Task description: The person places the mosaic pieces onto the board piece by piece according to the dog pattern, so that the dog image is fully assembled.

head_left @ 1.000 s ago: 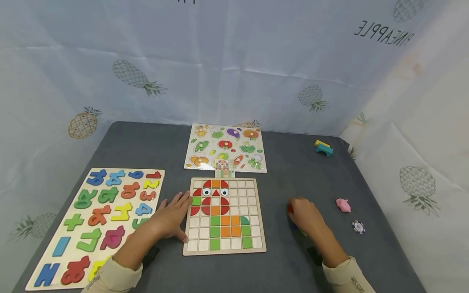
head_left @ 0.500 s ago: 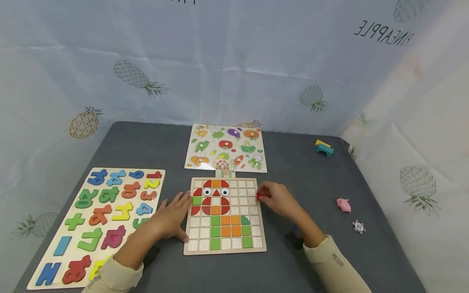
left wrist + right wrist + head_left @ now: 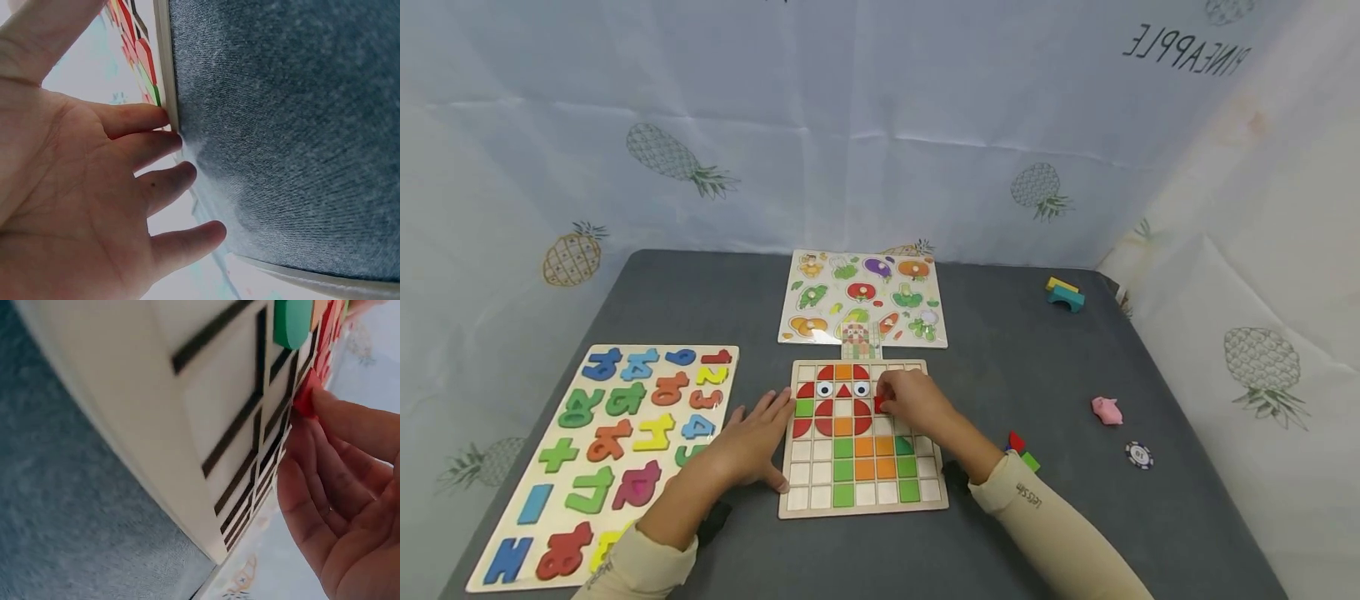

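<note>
A wooden grid board (image 3: 800, 475) in the middle of the table bears red, orange and green tiles and two eye tiles. My right hand (image 3: 919, 402) is over the board's upper right part and pinches a small red tile (image 3: 306, 394) between thumb and fingers. In the head view that red tile shows just right of the red shapes. My left hand (image 3: 747, 446) lies along the board's left edge with its fingers spread, fingertips and thumb at the rim. A small patterned card (image 3: 860, 341) lies behind the board.
A number puzzle board (image 3: 568, 492) is at the left, a vegetable puzzle board (image 3: 827, 307) at the back. Loose tiles (image 3: 1030, 461) lie by the right sleeve. Farther right are a pink pig (image 3: 1107, 410), a poker chip (image 3: 1138, 455) and yellow and teal blocks (image 3: 1066, 298).
My right hand has moved left from the loose tiles to above the grid board, carrying the red tile. The loose tiles have come into view. My left hand stays at the board's edge.
</note>
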The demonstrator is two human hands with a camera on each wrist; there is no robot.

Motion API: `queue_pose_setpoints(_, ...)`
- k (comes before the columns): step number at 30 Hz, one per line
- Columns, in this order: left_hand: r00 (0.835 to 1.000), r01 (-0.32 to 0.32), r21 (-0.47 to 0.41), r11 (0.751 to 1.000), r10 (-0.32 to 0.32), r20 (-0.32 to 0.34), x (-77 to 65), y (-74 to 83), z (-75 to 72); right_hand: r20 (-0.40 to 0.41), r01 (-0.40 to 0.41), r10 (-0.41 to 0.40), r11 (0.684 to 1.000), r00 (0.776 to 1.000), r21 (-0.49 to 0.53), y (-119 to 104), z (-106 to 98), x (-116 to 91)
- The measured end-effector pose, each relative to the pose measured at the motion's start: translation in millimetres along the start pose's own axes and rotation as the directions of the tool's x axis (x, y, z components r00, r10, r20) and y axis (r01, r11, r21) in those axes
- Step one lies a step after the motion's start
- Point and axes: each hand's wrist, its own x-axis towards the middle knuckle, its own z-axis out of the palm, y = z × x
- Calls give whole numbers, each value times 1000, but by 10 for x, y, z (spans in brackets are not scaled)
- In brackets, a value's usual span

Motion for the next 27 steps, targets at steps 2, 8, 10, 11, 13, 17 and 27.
queue_pose_setpoints(2,1000,-3,3,1000,3,-4,6,-1,0,-6,2,-2,999,1000,-54,-10,9,-4)
queue_pose_setpoints(8,1000,-10,-21,1000,10,-1,8,1,28,-9,59,-62,980,998,-188,-29,26,-78)
queue_pose_setpoints(10,1000,-9,-21,1000,9,4,6,1,40,-16,126,-135,957,991,-263,-28,27,-115)
queue_pose_setpoints(11,1000,-5,-17,1000,6,7,5,1,44,-19,163,-176,943,984,-292,-24,25,-132)
queue_pose_setpoints(13,1000,-4,-19,1000,4,6,0,1,46,-10,237,-255,912,967,-334,0,13,-167)
queue_pose_setpoints(17,1000,-6,-20,1000,6,2,-11,1,38,-9,256,-267,933,964,-253,122,-80,-269)
queue_pose_setpoints(27,999,-32,-13,999,32,-21,-21,-18,-14,-39,-66,60,982,997,-177,738,-539,-865)
